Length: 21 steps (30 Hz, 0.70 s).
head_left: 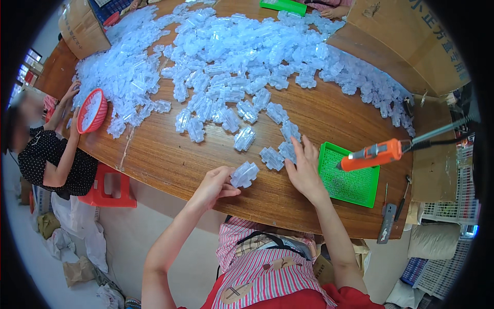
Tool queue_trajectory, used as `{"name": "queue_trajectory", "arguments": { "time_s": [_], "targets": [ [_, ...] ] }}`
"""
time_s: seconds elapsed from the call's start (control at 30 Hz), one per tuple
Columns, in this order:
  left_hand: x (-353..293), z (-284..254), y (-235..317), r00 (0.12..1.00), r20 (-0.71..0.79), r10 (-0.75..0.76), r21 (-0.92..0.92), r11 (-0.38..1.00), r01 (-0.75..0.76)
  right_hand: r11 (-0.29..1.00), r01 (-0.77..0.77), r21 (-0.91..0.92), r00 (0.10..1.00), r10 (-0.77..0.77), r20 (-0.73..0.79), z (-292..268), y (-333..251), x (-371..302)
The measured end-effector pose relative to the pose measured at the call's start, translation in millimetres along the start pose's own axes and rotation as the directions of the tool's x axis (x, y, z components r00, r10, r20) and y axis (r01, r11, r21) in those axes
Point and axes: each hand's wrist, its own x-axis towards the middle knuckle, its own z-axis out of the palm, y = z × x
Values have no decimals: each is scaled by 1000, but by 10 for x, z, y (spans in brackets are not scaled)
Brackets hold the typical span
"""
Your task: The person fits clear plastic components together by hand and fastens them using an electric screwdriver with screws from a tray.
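Near the table's front edge, my left hand [215,186] grips a clear plastic piece [244,175] with a stepped, blocky outline between thumb and fingers. My right hand [306,167] lies at the table with its fingers spread around another clear plastic piece [287,151]; I cannot tell whether they touch it. Just left of that hand rests one more clear plastic piece [271,158]. Right of the hand stands a green tray [371,198] with small bits in it, too small to make out. Over the tray hangs an orange electric screwdriver [371,155], its tip pointing left.
A big heap of clear plastic pieces [242,44] covers the table's far side. Cardboard boxes [401,46] stand at right and far left. Loose tools [387,224] lie at the right edge. At left, another person [56,149] works beside a red basket [103,110].
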Motion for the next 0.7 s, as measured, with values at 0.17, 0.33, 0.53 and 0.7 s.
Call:
{"name": "queue_trajectory", "arguments": {
  "time_s": [0.17, 0.33, 0.53, 0.7],
  "targets": [
    [29, 30, 38, 903, -51, 426, 627, 718, -303, 984, -51, 170, 994, 34, 103, 0, -45, 23],
    [282, 118, 112, 652, 92, 752, 988, 13, -154, 986, 7, 166, 991, 15, -134, 128, -51, 582],
    [559, 134, 578, 356, 71, 932, 990, -21, -142, 1000, -23, -18, 982, 25, 186, 287, -287, 1240],
    [857, -483, 853, 557, -222, 801, 969, 245, 33, 999, -43, 1, 960, 41, 276, 149, -468, 1385]
  ]
}}
